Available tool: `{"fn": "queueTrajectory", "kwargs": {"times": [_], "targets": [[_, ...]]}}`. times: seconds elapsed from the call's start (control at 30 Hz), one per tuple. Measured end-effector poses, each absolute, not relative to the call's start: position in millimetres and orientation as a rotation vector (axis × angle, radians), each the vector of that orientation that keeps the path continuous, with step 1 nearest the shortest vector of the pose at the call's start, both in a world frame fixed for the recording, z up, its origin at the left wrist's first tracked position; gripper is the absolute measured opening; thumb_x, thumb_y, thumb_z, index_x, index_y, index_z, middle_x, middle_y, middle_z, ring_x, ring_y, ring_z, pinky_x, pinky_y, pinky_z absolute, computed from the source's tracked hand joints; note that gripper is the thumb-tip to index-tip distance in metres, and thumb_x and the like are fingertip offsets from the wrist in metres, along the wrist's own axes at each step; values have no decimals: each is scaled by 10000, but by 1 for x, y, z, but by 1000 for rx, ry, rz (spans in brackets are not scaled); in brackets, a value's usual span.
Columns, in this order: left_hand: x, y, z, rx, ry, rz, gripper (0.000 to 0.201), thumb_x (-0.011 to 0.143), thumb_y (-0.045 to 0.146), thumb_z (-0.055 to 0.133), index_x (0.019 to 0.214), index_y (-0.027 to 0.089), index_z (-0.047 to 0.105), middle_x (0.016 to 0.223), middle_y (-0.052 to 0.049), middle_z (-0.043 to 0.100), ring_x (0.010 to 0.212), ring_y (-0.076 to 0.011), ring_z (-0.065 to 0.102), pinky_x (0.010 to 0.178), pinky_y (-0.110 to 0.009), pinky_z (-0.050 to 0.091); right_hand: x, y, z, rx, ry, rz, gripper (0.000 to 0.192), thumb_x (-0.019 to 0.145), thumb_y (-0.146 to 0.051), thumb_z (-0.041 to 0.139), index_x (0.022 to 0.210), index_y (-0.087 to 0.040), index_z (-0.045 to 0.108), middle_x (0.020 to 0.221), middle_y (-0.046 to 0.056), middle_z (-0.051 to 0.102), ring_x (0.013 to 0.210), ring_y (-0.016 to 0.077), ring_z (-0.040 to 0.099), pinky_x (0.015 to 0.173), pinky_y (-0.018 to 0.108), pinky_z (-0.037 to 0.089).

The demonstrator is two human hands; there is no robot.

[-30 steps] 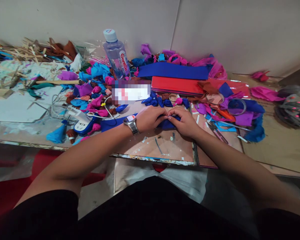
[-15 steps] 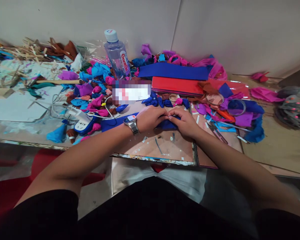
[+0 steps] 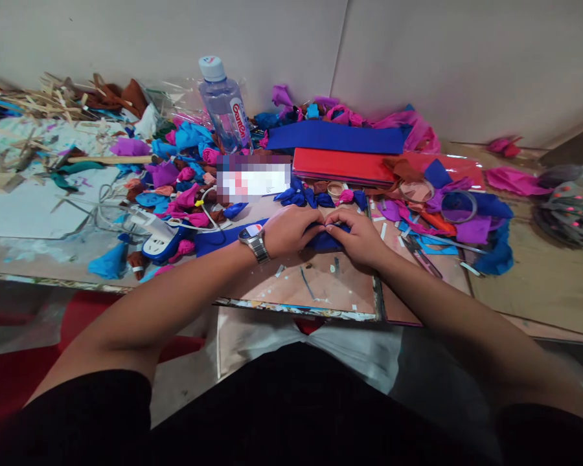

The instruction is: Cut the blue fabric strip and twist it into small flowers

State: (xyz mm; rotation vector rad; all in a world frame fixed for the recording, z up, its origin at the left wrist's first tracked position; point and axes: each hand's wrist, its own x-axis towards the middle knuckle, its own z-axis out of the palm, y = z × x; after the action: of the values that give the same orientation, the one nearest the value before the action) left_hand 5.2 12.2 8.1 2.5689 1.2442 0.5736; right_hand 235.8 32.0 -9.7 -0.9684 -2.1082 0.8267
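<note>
Both hands — left hand (image 3: 289, 230) and right hand (image 3: 357, 237) — pinch a dark blue paper strip (image 3: 226, 238) between closed fingertips, apparently mid-fold; its tail trails left beyond the wristwatch (image 3: 254, 241). Next likely needs a firmer crease.

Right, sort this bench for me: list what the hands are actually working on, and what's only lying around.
In hand:
- left hand and right hand, both pinching the dark blue crepe paper strip

Lying about:
- clear plastic water bottle
- flat red paper stack
- long blue paper sheet
- white and blue power strip
- clear tape roll
- small folded blue paper pieces
</note>
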Motion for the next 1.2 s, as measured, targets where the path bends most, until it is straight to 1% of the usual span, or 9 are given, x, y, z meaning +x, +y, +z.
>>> {"fn": "queueTrajectory", "kwargs": {"times": [0.13,0.3,0.47,0.63,0.77,0.93,1.07,1.2], "targets": [[8,11,9,2587,1277,537,336,1116,421,516,1145,192,759,1005,-105,806,939,-276,749,859,-390,507,235,31,-8,-967,-2128,852,142,995,-335,628,931,-232,702,989,65,747,990,266,654,937,428,471],[9,9,11,2591,1281,534,331,1114,410,514,1157,187,756,1022,-107,814,944,-283,755,881,-408,508,234,30,-6,-967,-2149,837,135,1000,-329,615,935,-236,687,977,57,740,988,261,649,920,415,474],[6,10,9,2575,1234,588,289,1085,393,552,1157,196,751,1047,-101,816,959,-278,760,870,-402,512,234,30,-5,-971,-2166,763,111,989,-300,612,913,-240,665,955,59,737,971,266,654,911,419,482],[5,12,5,2572,1238,564,256,1075,375,586,1128,199,763,1016,-99,817,954,-272,766,867,-396,513,236,29,0,-901,-2224,685,77,980,-275,633,917,-248,667,994,78,755,981,279,678,928,441,505],[4,13,3,2582,1219,566,252,1083,369,584,1149,204,763,1040,-95,820,967,-266,770,884,-390,517,237,27,2,-880,-2270,620,73,974,-258,636,908,-259,668,1005,87,765,1003,297,688,947,462,512],[5,12,4,2592,1206,577,243,1081,364,589,1153,205,758,1042,-90,819,972,-269,768,888,-391,515,235,27,2,-901,-2284,562,65,963,-245,612,907,-256,643,999,95,751,1000,303,679,932,461,508],[5,12,7,2588,1221,588,258,1080,375,572,1155,213,757,1028,-87,815,954,-266,764,870,-389,512,236,29,1,-931,-2258,570,75,962,-249,607,893,-253,636,958,84,737,957,291,674,901,447,504],[3,11,12,2572,1276,593,282,1067,388,545,1097,204,757,996,-97,808,907,-265,751,812,-385,506,238,32,-1,-975,-2243,562,68,967,-264,614,912,-245,650,957,80,732,936,283,669,878,436,500]]}}
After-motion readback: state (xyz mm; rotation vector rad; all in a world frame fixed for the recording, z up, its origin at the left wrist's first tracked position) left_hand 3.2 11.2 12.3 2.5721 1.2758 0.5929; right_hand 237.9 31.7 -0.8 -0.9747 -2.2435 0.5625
